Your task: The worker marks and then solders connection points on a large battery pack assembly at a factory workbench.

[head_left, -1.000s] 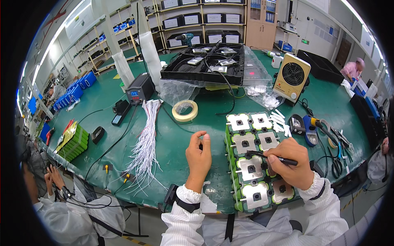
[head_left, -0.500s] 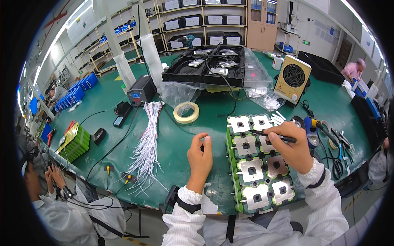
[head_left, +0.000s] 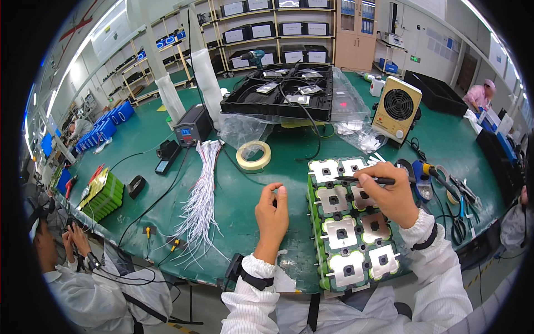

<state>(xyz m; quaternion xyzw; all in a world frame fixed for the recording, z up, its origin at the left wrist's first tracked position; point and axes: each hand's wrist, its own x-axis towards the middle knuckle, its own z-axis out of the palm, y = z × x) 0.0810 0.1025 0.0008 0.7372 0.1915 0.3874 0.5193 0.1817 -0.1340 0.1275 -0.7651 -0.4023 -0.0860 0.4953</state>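
My right hand (head_left: 392, 192) pinches a slim black pen (head_left: 384, 180), held almost level, its tip to the left. That tip is over the upper part of a battery pack (head_left: 312, 222), a green block of cells topped with silver square plates (head_left: 339, 231) in two columns. Small dark marks show on some plates. Left of the pack, my left hand (head_left: 271, 217) is raised off the bench with its fingers curled against the thumb. A dark spot shows between them, too small to name.
A bundle of white wires (head_left: 203, 195), a tape roll (head_left: 253, 156) and a soldering station (head_left: 192, 125) lie to the left. Behind are a black tray (head_left: 239, 106) and a fan unit (head_left: 396, 108). Pliers (head_left: 458, 228) lie right. A co-worker's hands (head_left: 77, 239) are at the far left.
My right hand has risen slightly and the pen has tilted to nearly level. My left hand is almost where it was. The view has shifted a little.
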